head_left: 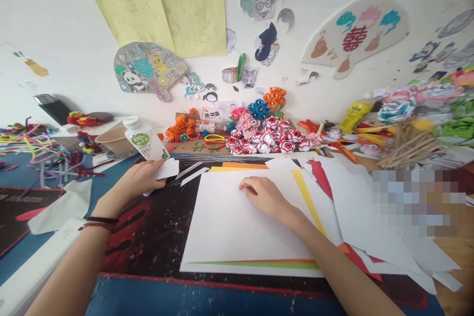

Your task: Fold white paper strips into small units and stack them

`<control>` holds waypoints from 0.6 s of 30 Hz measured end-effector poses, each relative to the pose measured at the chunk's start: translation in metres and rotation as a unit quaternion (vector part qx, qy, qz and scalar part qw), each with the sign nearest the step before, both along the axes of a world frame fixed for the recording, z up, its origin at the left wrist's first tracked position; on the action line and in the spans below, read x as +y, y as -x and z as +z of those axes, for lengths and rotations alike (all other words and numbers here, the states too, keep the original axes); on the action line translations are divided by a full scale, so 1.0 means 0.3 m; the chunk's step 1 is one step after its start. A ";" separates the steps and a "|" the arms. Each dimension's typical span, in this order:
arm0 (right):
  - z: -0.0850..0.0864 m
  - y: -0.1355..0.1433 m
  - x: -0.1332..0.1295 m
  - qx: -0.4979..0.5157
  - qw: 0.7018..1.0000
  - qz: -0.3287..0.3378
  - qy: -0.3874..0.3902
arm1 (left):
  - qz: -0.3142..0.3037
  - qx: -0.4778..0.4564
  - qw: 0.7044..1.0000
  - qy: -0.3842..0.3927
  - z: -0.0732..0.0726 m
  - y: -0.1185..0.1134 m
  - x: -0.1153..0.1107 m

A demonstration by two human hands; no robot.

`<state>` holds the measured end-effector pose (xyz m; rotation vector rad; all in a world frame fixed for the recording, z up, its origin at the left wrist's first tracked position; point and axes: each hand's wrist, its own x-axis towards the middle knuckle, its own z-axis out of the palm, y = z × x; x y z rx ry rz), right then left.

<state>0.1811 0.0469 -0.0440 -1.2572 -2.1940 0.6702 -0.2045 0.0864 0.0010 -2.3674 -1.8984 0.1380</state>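
My left hand [142,177] is at the left of the dark mat, closed around small white paper pieces [168,169]. They stick out past its fingers, beside the base of a white bottle with a green label [142,138]. In the middle, a large white sheet [222,227] lies on a stack whose orange, green and yellow edges show beneath it. My right hand [264,196] rests on this sheet, its fingers curled and the thumb near the forefinger. Whatever may be between those fingers is hidden. Narrow white strips [193,176] lie between the two hands.
Paper flowers [268,136] crowd the back edge by the wall. Wooden sticks [411,145] and a yellow bottle [355,114] are at the right, above more loose white sheets [366,207]. Pipe cleaners [48,153] and a paper bowl [116,140] are at the left.
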 end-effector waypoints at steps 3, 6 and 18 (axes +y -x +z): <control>-0.001 -0.001 -0.001 -0.003 1.000 0.003 -0.002 | -0.008 -0.003 1.000 -0.007 0.018 -0.009 -0.010; 0.000 -0.001 -0.003 -0.006 1.000 0.005 -0.004 | -0.013 -0.003 1.000 -0.019 0.050 -0.024 -0.022; 0.010 -0.007 -0.008 -0.008 1.000 0.008 -0.011 | -0.022 0.023 0.999 -0.021 0.185 -0.186 -0.035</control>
